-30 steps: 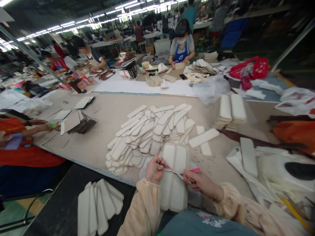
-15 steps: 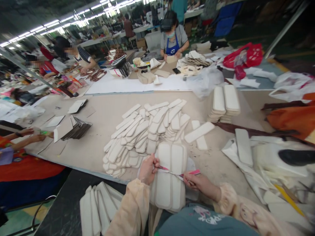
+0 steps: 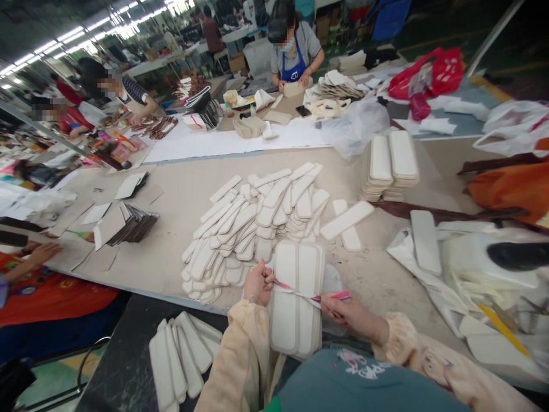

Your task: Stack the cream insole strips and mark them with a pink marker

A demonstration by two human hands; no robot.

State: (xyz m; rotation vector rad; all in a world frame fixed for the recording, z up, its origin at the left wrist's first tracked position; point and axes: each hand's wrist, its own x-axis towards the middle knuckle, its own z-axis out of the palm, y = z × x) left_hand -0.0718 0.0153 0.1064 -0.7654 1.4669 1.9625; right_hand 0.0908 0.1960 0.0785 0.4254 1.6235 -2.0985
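Two stacks of long, round-cornered off-white panels (image 3: 285,327) stand side by side at the table edge, close to my body. Across their top runs a thin pink-and-white strip (image 3: 284,285), twisted or crossed near the middle. My left hand (image 3: 258,284) pinches one end of it at the left side of the stacks. The other end is in the closed fingers of my right hand (image 3: 352,313), at the right side, where a pink tail sticks out. Whether the strip passes under the stacks is hidden.
A loose heap of similar panels (image 3: 240,223) lies just beyond, with two neat stacks (image 3: 392,160) at the right. More panels (image 3: 180,357) rest on a black surface at lower left. Dark-edged pieces (image 3: 128,226) stand left, near a co-worker's arm (image 3: 32,263).
Both hands keep hold of the strip, which looks about equally taut over the stacks. The view has shifted slightly. At left, the co-worker's hand has drawn back a little.
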